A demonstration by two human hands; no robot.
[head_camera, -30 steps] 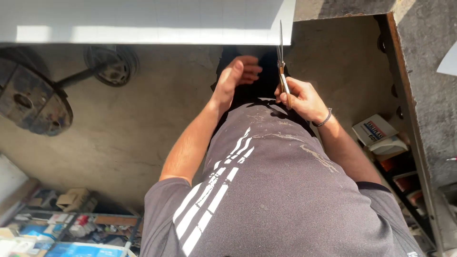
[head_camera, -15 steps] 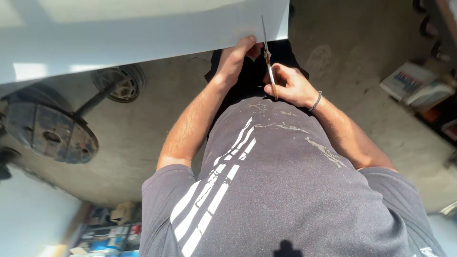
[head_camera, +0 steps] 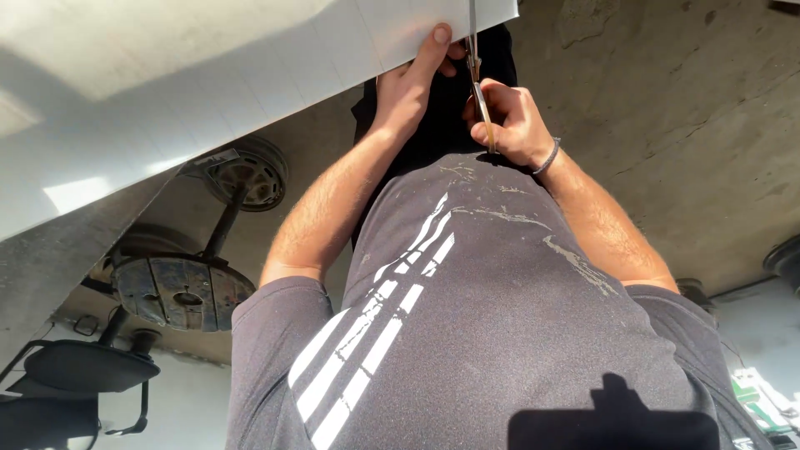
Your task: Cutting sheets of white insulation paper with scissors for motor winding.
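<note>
A large white sheet (head_camera: 208,92) with faint grid lines stretches across the upper left. My left hand (head_camera: 408,83) grips its near edge, with the thumb on top of the sheet. My right hand (head_camera: 510,125) is closed around the handles of a pair of scissors (head_camera: 477,62). The blades point away from me and run into the sheet's edge just right of my left thumb. Both forearms reach forward over my grey T-shirt (head_camera: 467,317) with white stripes.
Below is a concrete floor (head_camera: 683,125). A rusty round disc (head_camera: 183,292) on an axle with a small wheel (head_camera: 250,171) lies at the left. A black chair (head_camera: 83,367) stands at the lower left. Colourful packages (head_camera: 758,400) sit at the lower right.
My left hand rose from open in front of me to grip the sheet's edge. The scissors moved up into the sheet. The view tilted, so the sheet now fills more of the frame.
</note>
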